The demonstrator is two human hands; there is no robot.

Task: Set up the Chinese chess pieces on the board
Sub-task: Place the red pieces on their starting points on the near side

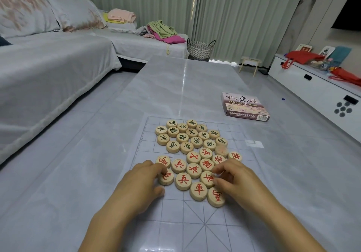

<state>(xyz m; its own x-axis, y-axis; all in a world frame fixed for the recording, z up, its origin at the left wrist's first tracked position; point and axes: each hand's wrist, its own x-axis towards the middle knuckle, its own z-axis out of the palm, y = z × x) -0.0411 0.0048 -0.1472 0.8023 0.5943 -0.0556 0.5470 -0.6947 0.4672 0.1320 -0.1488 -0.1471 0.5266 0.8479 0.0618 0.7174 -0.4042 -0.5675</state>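
Note:
A clear plastic chess board (195, 222) with thin grid lines lies on the grey table. Several round wooden pieces sit bunched at its middle: dark-green lettered pieces (192, 132) on the far side, red lettered pieces (183, 181) on the near side. My left hand (142, 183) curls over a red piece (166, 177) at the cluster's left edge, fingers on top and thumb just below it. My right hand (234, 181) has curled fingers and thumb pinching the right edge of another red piece (207, 178). What lies under that palm is hidden.
The chess box (245, 106) lies on the table (175, 87) at the far right of the board. A sofa (48, 60) runs along the left, a white low cabinet (316, 87) along the right. A wicker basket (200, 49) and a small stool (250, 63) stand beyond the table.

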